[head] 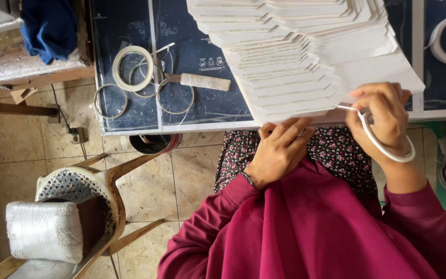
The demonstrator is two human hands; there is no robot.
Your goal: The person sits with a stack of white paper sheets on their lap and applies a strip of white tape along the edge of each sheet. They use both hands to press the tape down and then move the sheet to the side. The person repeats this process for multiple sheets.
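Tape roll [388,147] pinched in right grip [383,116] at card stack [305,57] edge; left grip [280,150] curled there.

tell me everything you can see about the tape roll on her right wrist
The tape roll is a thin white ring, nearly used up, hanging loosely around the right hand near the wrist. A narrow strip runs from it up to the fingers, which pinch it against the edge of the fanned white card stack.
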